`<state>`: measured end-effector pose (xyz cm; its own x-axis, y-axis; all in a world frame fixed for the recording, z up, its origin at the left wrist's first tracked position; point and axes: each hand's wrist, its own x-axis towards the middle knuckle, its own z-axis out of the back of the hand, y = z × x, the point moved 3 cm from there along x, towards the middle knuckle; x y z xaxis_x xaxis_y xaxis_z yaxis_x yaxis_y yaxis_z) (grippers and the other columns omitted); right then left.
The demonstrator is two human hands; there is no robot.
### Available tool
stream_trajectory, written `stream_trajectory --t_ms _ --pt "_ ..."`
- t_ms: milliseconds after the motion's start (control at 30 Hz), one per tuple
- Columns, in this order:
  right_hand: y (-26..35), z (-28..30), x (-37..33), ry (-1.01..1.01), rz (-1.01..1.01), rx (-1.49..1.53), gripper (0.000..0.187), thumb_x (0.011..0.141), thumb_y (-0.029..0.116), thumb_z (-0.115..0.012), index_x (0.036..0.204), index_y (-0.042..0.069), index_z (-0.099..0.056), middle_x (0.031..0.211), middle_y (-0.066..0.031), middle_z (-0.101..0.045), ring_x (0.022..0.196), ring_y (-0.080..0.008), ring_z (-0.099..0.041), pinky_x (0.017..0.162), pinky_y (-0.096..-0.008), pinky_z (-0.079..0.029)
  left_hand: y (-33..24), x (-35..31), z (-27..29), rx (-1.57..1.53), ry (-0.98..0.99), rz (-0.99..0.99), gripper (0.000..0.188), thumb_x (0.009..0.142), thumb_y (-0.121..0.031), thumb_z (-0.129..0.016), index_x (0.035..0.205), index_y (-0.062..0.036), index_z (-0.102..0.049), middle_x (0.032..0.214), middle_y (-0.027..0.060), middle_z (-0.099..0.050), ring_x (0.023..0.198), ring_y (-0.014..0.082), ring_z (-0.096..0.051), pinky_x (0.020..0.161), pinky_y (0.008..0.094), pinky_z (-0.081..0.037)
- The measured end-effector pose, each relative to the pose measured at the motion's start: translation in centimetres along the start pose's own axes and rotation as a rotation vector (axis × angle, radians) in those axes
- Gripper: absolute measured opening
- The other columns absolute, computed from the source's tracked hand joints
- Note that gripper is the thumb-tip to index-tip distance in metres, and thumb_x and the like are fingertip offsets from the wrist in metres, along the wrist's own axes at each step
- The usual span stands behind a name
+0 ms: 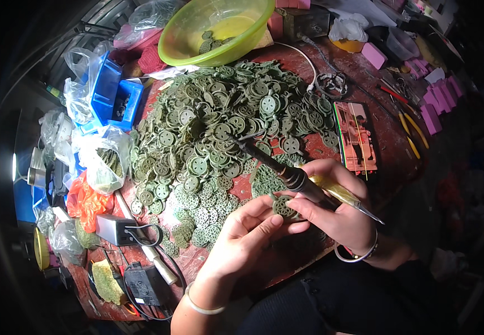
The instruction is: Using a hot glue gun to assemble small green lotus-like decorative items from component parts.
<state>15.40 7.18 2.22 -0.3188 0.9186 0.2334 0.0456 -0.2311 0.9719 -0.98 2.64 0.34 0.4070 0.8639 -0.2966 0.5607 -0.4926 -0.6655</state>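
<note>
Black tool [295, 180] slants diagonally, tip pointing forward-left

a workshop, shown by heaped green discs [219, 131], yellow-handled pliers [416, 131], cluttered red bench [393, 153]

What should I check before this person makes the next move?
1. Green disc held: ok, in the left hand.
2. Black tool held: ok, in the right hand.
3. Yellow tool secure: ok, also within the right hand.
4. Black tool's tip clear of the piled discs: cannot tell.
5. Black tool cool: cannot tell.
6. Phone put away: not ok, lying beside the pile, screen lit.
</note>
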Motion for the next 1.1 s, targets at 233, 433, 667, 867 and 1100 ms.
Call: stream_trajectory --t_ms 233,433,667,867,1100 --pt "-0.1 0.1 0.0 -0.034 0.083 -0.110 0.033 0.081 -0.008 -0.070 0.109 0.001 -0.056 0.095 -0.0054 -0.065 0.081 -0.0072 -0.063 0.068 -0.0224 -0.051 0.3 0.1 0.1 -0.072 0.078 -0.065 0.029 0.102 -0.005 -0.043 0.129 0.0033 -0.049 0.122 0.0167 -0.061 0.114 0.0325 -0.061 0.102 0.0405 -0.048" --pt "0.2 -0.3 -0.1 -0.060 0.023 -0.042 0.030 0.082 -0.008 -0.070 0.107 0.001 -0.057 0.091 -0.0051 -0.065 0.078 -0.0076 -0.063 0.066 -0.0220 -0.051 0.3 0.1 0.3 -0.167 0.045 -0.017 0.029 0.103 -0.009 -0.043 0.127 0.0051 -0.049 0.119 0.0173 -0.062 0.113 0.0330 -0.062 0.101 0.0411 -0.049" --pt "0.0 -0.2 0.1 -0.048 0.052 -0.060 0.030 0.083 -0.007 -0.068 0.110 0.001 -0.057 0.091 -0.0055 -0.065 0.076 -0.0073 -0.063 0.064 -0.0224 -0.052 0.3 0.0 -0.1 -0.004 0.023 -0.012 0.027 0.103 -0.009 -0.043 0.124 0.0062 -0.051 0.119 0.0188 -0.062 0.111 0.0288 -0.063 0.098 0.0376 -0.051" --pt "0.6 0.6 -0.4 -0.082 0.134 0.014 0.031 0.089 -0.008 -0.059 0.119 -0.006 -0.055 0.092 -0.0110 -0.067 0.079 -0.0127 -0.067 0.070 -0.0261 -0.057 -0.1 0.2 -0.3 0.069 -0.049 -0.023 0.030 0.102 -0.006 -0.041 0.129 0.0071 -0.047 0.122 0.0218 -0.060 0.111 0.0281 -0.063 0.096 0.0365 -0.052" --pt "2.8 1.7 -0.6 0.098 0.144 -0.154 0.020 0.092 -0.004 -0.059 0.111 -0.011 -0.059 0.096 -0.0163 -0.068 0.083 -0.0175 -0.068 0.074 -0.0305 -0.057 -0.1 0.5 -0.3 0.076 -0.064 -0.145 0.033 0.102 -0.004 -0.041 0.133 0.0074 -0.042 0.119 0.0226 -0.061 0.110 0.0290 -0.064 0.095 0.0365 -0.053"
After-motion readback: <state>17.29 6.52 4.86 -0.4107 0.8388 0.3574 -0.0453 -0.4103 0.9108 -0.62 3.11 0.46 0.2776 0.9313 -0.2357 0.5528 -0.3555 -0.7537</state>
